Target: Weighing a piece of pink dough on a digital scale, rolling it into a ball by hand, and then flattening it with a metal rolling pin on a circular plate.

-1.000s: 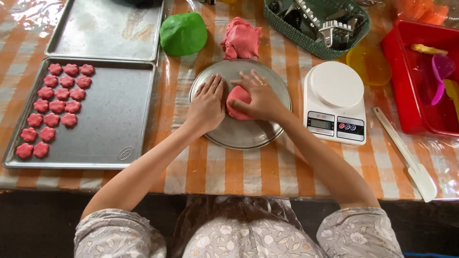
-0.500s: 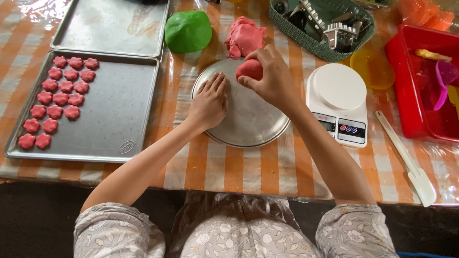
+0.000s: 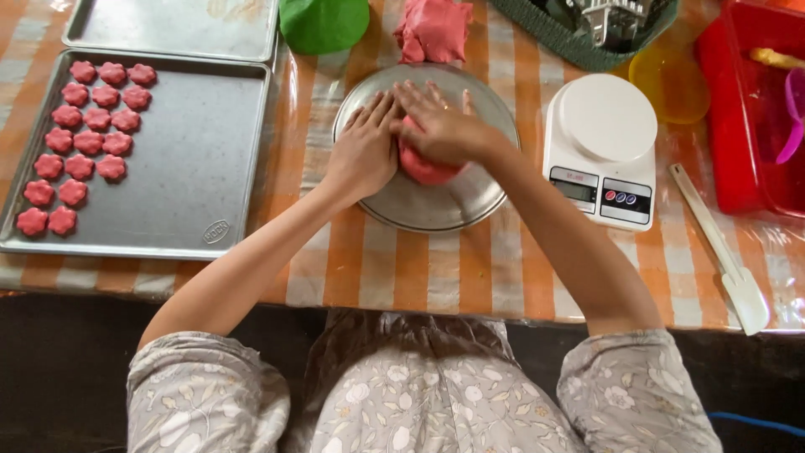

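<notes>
A lump of pink dough [image 3: 424, 167] lies on a round metal plate [image 3: 436, 210] in the middle of the table. My right hand [image 3: 440, 126] presses flat on top of it, palm down. Beside it, my left hand [image 3: 366, 151] rests on the plate with fingers together, touching the dough's left side. A bigger piece of pink dough [image 3: 434, 29] lies just beyond the plate, and a green ball of dough [image 3: 324, 23] sits to its left.
A baking tray [image 3: 184, 159] at the left holds several pink flower-shaped pieces [image 3: 80, 143]; a second tray [image 3: 168, 25] lies behind it. A white kitchen scale [image 3: 602, 151], a white spatula [image 3: 721, 252], a red bin [image 3: 755, 109] and a green basket [image 3: 579, 42] stand at the right.
My right hand had lifted the pink dough off the plate half a second ago; it has come back down and now presses the dough flat on the plate. The left hand stayed.
</notes>
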